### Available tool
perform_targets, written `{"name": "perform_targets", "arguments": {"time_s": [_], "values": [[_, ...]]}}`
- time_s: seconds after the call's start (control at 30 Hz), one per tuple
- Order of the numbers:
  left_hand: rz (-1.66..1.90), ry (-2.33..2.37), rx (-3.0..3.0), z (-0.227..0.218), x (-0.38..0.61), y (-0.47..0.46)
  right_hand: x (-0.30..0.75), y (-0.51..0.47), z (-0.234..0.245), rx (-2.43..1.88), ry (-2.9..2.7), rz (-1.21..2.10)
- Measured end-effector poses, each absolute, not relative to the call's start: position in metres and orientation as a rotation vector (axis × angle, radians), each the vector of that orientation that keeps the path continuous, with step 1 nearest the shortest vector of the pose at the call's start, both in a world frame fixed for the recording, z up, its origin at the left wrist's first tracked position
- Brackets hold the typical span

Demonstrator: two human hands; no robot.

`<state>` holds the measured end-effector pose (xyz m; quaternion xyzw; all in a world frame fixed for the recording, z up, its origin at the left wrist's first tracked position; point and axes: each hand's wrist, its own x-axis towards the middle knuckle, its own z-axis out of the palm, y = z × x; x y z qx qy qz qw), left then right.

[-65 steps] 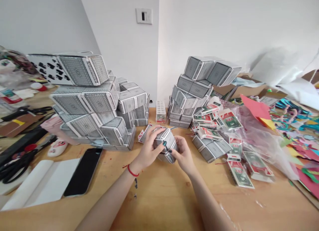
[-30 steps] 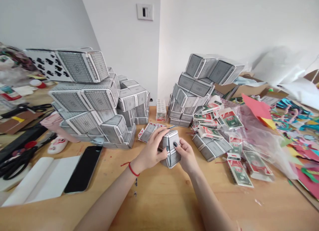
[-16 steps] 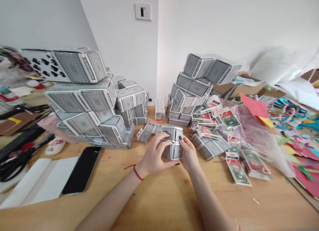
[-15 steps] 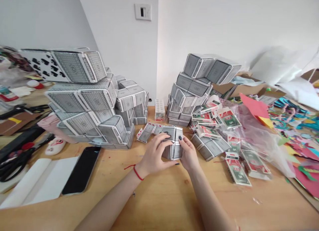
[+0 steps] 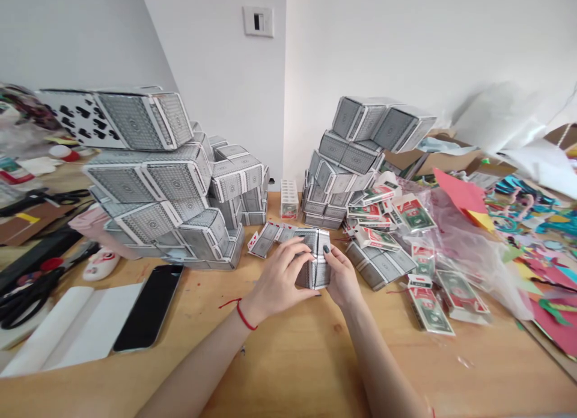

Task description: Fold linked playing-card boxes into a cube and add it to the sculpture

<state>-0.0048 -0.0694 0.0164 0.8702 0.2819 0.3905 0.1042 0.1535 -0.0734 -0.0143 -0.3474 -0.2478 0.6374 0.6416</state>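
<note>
Two seconds ago the card cube (image 5: 318, 272) was up in the air, skewed and turning between the fingers. It has since come down onto the wooden table (image 5: 288, 358) and squared up, and over the last half second almost nothing has moved. I judge that the shaping is about finished and the block is only being pressed true. The left hand (image 5: 282, 275) (a red thread circles its wrist) is clasped over the cube's near-left face and top, fingers spread. The right hand (image 5: 343, 278) grips the opposite side, its dark-nailed thumb on the upper edge. Neither hand is loose. The cube is folded from playing cards: stiff, glossy stock with a fine grey lattice back, white borders marking each edge, and crisp flat faces. Just behind it to the left lie a few loose cards (image 5: 265, 240), some showing red pips. Farther left of the cube rises a big stack of like blocks (image 5: 166, 183), some of them fused into long bricks. Behind it to the right leans a second stack (image 5: 356, 159). Right of the cube, sealed red-and-green card packs (image 5: 415, 216) spill over crinkled clear film. Left and nearer than the cube, a smooth black phone (image 5: 148, 307) lies flat beside white paper (image 5: 76, 331).
</note>
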Motion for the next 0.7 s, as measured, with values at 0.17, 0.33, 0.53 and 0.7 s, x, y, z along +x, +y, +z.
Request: {"name": "perform_targets", "arguments": {"time_s": [0.17, 0.33, 0.53, 0.7], "values": [[1.138, 0.842, 2.568, 0.018, -0.004, -0.071, 0.155, -0.073, -0.016, -0.804, -0.597, 1.454], [1.155, 0.843, 2.527, 0.015, -0.003, -0.072, 0.159, -0.071, -0.02, -0.809, -0.635, 1.446], [1.232, 0.771, 2.472, 0.005, -0.005, -0.068, 0.16, -0.07, -0.024, -0.801, -0.68, 1.448], [1.264, 0.73, 2.431, 0.002, -0.005, -0.065, 0.158, -0.07, -0.025, -0.841, -0.714, 1.393]]}}
